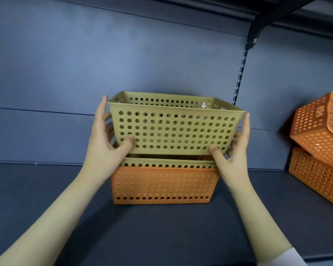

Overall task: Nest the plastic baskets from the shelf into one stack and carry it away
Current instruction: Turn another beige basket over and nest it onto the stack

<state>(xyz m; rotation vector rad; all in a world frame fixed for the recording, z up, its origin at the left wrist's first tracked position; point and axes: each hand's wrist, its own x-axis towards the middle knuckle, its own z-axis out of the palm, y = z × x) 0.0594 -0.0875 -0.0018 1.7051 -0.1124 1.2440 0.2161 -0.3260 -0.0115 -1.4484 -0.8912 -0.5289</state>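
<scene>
A tan perforated plastic basket hangs just above a stack on the dark shelf. My left hand grips its left end, thumb on the front wall and fingers round the side. My right hand grips the right end the same way. Below it stands an orange basket with another tan basket nested inside, only that one's rim showing. The held basket's bottom sits at the mouth of the nested pair.
Two more orange baskets stand at the right of the shelf: a lower one upright and an upper one tilted on top of it. A slotted upright and a black bracket rise at the back panel.
</scene>
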